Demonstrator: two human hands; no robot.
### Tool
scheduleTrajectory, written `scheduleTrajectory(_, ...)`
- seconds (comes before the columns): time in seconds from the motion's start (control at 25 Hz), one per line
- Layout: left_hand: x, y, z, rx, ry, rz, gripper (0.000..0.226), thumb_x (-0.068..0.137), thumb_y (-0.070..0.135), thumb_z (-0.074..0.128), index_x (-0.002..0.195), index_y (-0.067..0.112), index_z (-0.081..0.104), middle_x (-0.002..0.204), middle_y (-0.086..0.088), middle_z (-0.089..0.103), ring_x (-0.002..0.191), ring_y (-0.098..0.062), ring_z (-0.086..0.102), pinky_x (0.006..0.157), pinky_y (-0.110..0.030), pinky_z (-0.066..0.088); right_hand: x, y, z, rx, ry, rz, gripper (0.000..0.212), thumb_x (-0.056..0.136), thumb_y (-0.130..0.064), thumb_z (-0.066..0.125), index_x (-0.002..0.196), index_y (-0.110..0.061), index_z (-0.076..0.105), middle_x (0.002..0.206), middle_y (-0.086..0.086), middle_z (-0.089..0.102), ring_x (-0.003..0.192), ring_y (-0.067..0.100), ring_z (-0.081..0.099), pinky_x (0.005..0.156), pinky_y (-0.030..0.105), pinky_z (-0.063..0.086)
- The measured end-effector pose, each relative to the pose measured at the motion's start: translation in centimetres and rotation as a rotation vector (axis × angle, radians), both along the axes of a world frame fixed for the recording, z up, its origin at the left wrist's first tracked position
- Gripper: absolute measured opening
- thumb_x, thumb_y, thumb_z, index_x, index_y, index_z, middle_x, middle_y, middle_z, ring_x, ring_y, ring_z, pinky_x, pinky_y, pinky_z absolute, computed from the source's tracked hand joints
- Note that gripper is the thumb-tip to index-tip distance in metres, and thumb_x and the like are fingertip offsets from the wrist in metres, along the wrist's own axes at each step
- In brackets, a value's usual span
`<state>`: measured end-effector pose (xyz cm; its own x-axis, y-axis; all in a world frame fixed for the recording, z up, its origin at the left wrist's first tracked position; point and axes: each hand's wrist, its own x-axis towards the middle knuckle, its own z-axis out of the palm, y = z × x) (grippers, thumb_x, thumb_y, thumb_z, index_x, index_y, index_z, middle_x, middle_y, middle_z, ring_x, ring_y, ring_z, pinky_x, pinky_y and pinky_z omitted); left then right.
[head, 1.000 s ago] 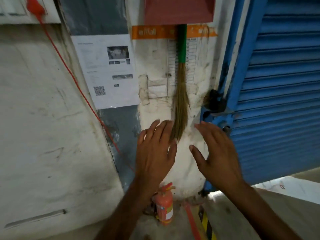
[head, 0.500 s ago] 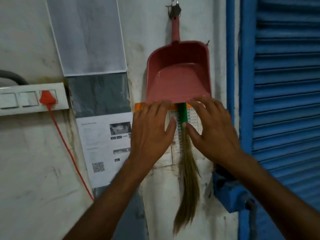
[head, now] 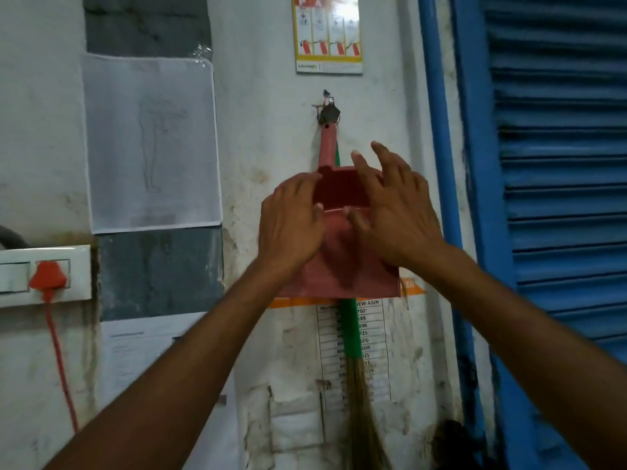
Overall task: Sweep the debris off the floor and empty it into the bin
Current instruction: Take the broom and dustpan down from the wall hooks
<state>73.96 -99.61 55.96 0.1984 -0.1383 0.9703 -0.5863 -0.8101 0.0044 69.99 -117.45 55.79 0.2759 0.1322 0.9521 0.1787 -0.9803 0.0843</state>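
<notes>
Both hands were raised to the wall. The right hand (head: 397, 215) was spread, fingers released, over the red dustpan (head: 342, 273). The left hand (head: 291, 225) curved at its left rim, grip unclear. The dustpan hung from a hook (head: 328, 111), with the green-handled broom (head: 349, 330) behind it. The list (head: 373, 334) on the wall read "NEW ASIN".

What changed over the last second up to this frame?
Both hands moved up the wall, from the bristles of the broom, past the lower edge of the dustpan, to its upper half. The left hand now lies at its left rim, grip unclear; the right hand is spread open in front. Dustpan and broom still hang from the hook.
</notes>
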Motion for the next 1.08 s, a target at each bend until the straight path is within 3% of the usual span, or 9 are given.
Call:
scheduleTrajectory(0.16,1.8,-2.2,4.8,0.065,0.025,0.177,0.042,0.099,0.017,0.049,0.141,0.015,0.054,0.14,-0.006,0.06,0.131,-0.027,0.053,0.112,-0.044,0.034,3.9,-1.7,4.1,-0.09,0.161,-0.082,0.07,0.099,-0.063,0.029,0.156,-0.024,0.026,0.156,0.011,0.04,0.138,0.034,0.044,0.113,0.06,0.026)
scheduleTrajectory(0.28,2.2,-3.6,7.6,-0.001,0.202,0.217,0.04,0.102,0.023,0.046,0.142,0.017,0.054,0.136,-0.01,0.065,0.126,-0.033,0.058,0.11,-0.043,0.037,5.5,-1.9,6.7,-0.048,0.249,-0.072,0.063,0.099,-0.066,0.019,0.121,-0.022,0.059,0.116,0.009,0.066,0.109,0.032,0.06,0.103,0.056,0.036)
scheduleTrajectory(0.36,2.3,-3.9,9.1,-0.111,0.349,0.13,0.038,0.099,0.032,0.049,0.135,0.023,0.061,0.13,-0.007,0.068,0.117,-0.033,0.063,0.1,-0.04,0.046,6.0,-1.3,8.9,0.034,0.311,0.082,0.056,0.101,-0.062,0.027,0.099,-0.019,0.062,0.098,0.007,0.065,0.094,0.03,0.06,0.093,0.048,0.044)
scheduleTrajectory(0.48,3.4,-3.9,11.3,-0.156,0.451,0.09,0.031,0.097,0.036,0.043,0.1,0.016,0.067,0.106,-0.007,0.066,0.093,-0.03,0.062,0.074,-0.033,0.045,7.3,0.0,12.7,0.209,0.395,0.378,0.037,0.099,-0.041,0.048,0.077,-0.013,0.057,0.079,0.009,0.06,0.082,0.03,0.06,0.064,0.033,0.042)
scheduleTrajectory(0.6,5.0,-3.7,12.8,-0.352,0.469,-0.174,0.023,0.092,0.031,0.05,0.079,0.017,0.064,0.099,-0.007,0.074,0.088,-0.03,0.07,0.078,-0.04,0.058,8.9,0.7,15.7,0.551,0.465,0.674,0.01,0.092,-0.015,0.056,0.085,-0.01,0.06,0.088,0.015,0.068,0.089,0.03,0.071,0.064,0.032,0.044)
scheduleTrajectory(0.68,5.4,-3.8,13.8,-0.457,0.444,-0.314,0.017,0.094,0.026,0.054,0.081,0.023,0.065,0.101,-0.006,0.076,0.095,-0.028,0.073,0.088,-0.041,0.057,9.3,0.5,16.8,0.745,0.504,0.843,0.011,0.093,-0.008,0.052,0.096,-0.01,0.062,0.092,0.013,0.07,0.081,0.024,0.07,0.063,0.03,0.043)
scheduleTrajectory(0.88,5.7,-5.5,16.2,-0.457,0.489,-0.456,0.02,0.099,0.026,0.064,0.115,0.016,0.069,0.112,-0.009,0.072,0.102,-0.026,0.07,0.087,-0.04,0.061,10.3,-0.4,18.4,1.024,0.623,1.056,0.02,0.1,-0.012,0.051,0.086,-0.014,0.066,0.068,-0.001,0.059,0.049,0.008,0.052,0.052,0.022,0.043)
scheduleTrajectory(1.0,6.2,-6.6,17.0,-0.535,0.473,-0.512,0.004,0.098,0.02,0.066,0.094,0.02,0.068,0.11,-0.013,0.072,0.099,-0.03,0.071,0.083,-0.04,0.062,11.0,-0.6,18.8,1.118,0.674,1.141,0.032,0.102,-0.014,0.05,0.073,-0.015,0.064,0.062,-0.004,0.049,0.045,0.006,0.039,0.048,0.017,0.037)
scheduleTrajectory(1.08,6.5,-7.0,17.3,-0.573,0.479,-0.542,0.008,0.096,0.016,0.064,0.097,0.018,0.071,0.106,-0.014,0.073,0.095,-0.031,0.072,0.082,-0.042,0.063,10.9,-0.5,18.7,1.145,0.68,1.182,0.031,0.102,-0.015,0.05,0.073,-0.015,0.063,0.061,-0.004,0.05,0.045,0.006,0.041,0.049,0.017,0.036)
